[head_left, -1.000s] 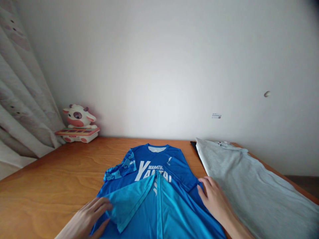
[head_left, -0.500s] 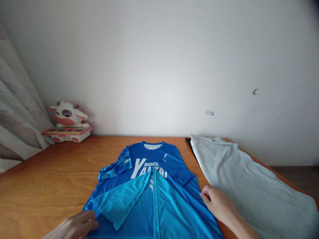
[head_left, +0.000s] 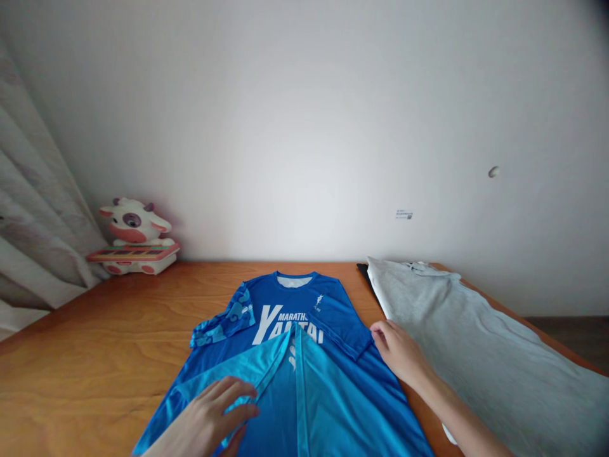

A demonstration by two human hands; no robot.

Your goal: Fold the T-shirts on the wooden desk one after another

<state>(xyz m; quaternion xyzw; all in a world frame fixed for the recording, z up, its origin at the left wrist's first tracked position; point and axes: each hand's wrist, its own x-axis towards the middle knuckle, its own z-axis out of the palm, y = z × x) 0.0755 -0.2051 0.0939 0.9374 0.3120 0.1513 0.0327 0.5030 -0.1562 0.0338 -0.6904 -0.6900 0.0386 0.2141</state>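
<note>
A blue T-shirt (head_left: 304, 289) with white lettering lies spread on the wooden table, its collar toward the wall. Both its sleeves are turned inward. Two lighter blue flaps of cloth, a left flap (head_left: 266, 346) and a right flap (head_left: 333, 400), slope down from a point near the middle of the chest. My left hand (head_left: 216, 409) is over the left flap, fingers apart and curved, holding nothing. At the shirt's right edge, by the corner of the folded sleeve, my right hand (head_left: 394, 348) has thumb and fingers pinched on the cloth.
A grey garment (head_left: 442, 330) lies along the table's right side, with a bit of black cloth (head_left: 363, 271) under its far left edge. At the back left stands a cow-shaped toy keyboard (head_left: 136, 238) beside a curtain (head_left: 38, 209). The white wall (head_left: 304, 127) closes off the back.
My left hand has moved right and over the shirt from its left edge. My right hand has moved up along the shirt's right edge to the sleeve corner. The left flap looks flatter.
</note>
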